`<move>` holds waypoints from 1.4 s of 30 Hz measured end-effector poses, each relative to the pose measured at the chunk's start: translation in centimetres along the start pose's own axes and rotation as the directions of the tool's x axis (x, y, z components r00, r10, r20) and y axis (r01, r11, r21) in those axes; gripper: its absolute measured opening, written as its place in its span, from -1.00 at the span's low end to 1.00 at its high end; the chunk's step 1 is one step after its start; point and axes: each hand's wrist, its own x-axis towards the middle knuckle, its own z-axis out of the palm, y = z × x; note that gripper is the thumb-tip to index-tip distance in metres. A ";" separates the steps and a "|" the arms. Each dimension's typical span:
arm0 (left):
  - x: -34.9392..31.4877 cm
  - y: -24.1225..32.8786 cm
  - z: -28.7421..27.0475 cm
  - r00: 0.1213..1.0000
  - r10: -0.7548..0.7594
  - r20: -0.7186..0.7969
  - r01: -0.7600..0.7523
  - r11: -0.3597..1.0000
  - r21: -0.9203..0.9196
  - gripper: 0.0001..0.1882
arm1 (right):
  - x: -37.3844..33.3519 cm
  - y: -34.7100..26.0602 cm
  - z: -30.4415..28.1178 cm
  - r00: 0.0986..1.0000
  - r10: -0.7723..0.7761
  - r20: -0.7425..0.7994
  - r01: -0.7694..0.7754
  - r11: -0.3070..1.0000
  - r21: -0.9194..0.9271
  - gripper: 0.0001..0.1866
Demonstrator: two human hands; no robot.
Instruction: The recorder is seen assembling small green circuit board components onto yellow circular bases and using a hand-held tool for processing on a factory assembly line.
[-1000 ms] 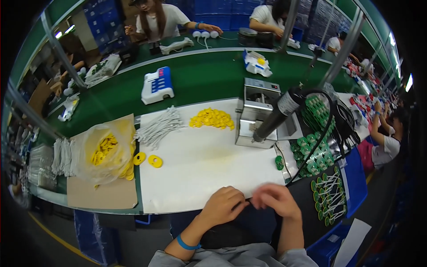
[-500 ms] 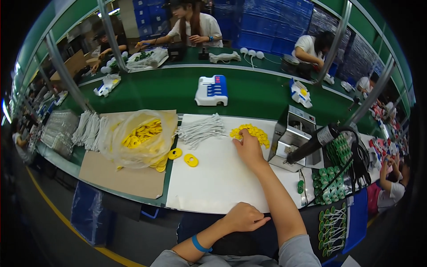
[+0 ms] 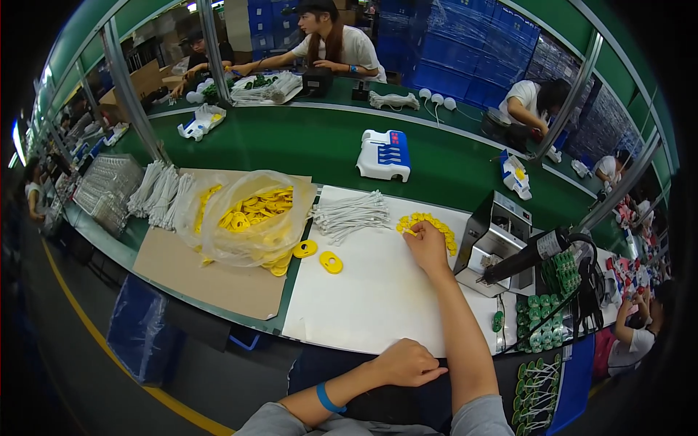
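Observation:
My right hand point(image 3: 428, 248) reaches across the white work surface to a pile of small yellow pieces point(image 3: 444, 234). Its fingers are bent and pinched at the pile's near edge, with a bit of yellow showing at the tips. Near the front edge of the table my left hand point(image 3: 408, 362) is loosely curled; whatever its fingers may hold is hidden. Two larger yellow oval parts with holes point(image 3: 331, 262) lie to the left on the surface. Beside the pile is a bundle of white cables point(image 3: 351, 216).
An open plastic bag of yellow parts point(image 3: 256, 211) sits on cardboard point(image 3: 211, 280) at left. To the right stand a metal box machine point(image 3: 483, 251), a black cylindrical tool point(image 3: 527, 254) and green circuit boards point(image 3: 538, 320). A white-and-blue device point(image 3: 384, 155) lies on the green belt point(image 3: 291, 138).
The whole view has shifted, so the bench appears further right. My right hand stays at the small yellow pile, its fingers now at the near edge. My left hand has hardly moved.

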 end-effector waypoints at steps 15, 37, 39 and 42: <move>0.0 1.1 -1.1 0.996 -0.061 -0.073 0.046 0.981 -0.186 -0.55 | -9.7 -0.9 -4.0 0.994 -0.046 0.103 0.023 0.976 0.215 -0.85; 9.3 -1.6 -0.3 0.875 -0.378 -0.303 0.469 0.817 0.336 -0.71 | -15.5 9.7 -18.7 0.995 0.053 -0.081 -0.010 0.887 0.461 -0.80; 10.4 -1.4 2.0 0.882 -0.377 -0.282 0.452 0.844 0.288 -0.73 | -15.4 9.9 -19.0 0.997 -0.012 -0.077 0.042 0.918 0.395 -0.82; 11.7 -0.8 5.2 0.902 -0.340 -0.267 0.414 0.856 0.310 -0.74 | -15.6 10.1 -19.2 0.996 0.034 -0.082 0.003 0.909 0.417 -0.85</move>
